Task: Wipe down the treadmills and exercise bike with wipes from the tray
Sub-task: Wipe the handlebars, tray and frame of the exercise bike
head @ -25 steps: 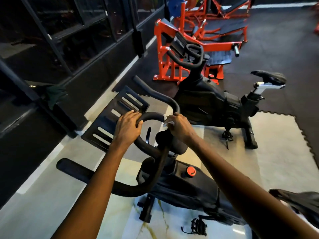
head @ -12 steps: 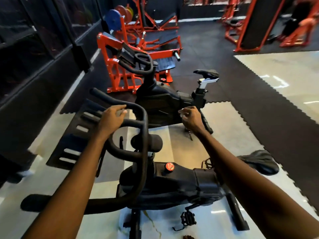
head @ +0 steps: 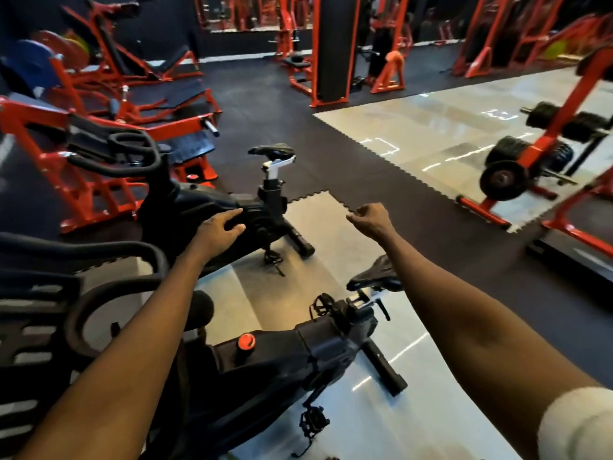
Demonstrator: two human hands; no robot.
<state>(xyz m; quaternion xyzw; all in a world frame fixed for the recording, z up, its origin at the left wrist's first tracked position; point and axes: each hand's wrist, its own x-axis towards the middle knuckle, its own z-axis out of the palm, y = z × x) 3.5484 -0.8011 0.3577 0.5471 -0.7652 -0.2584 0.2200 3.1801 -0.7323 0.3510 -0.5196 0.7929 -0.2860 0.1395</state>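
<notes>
Near exercise bike running left-right, saddle rightward, left hand spread empty, right hand curled, contents unclear

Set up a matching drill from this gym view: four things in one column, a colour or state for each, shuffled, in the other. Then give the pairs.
Column one
1. near bike's knob
2. near bike's saddle
3. left hand
4. weight plate, far left

Column two
a. blue
b. fingers straight
c. black
d. red

Pairs: 1-d, 2-c, 3-b, 4-a.
</notes>
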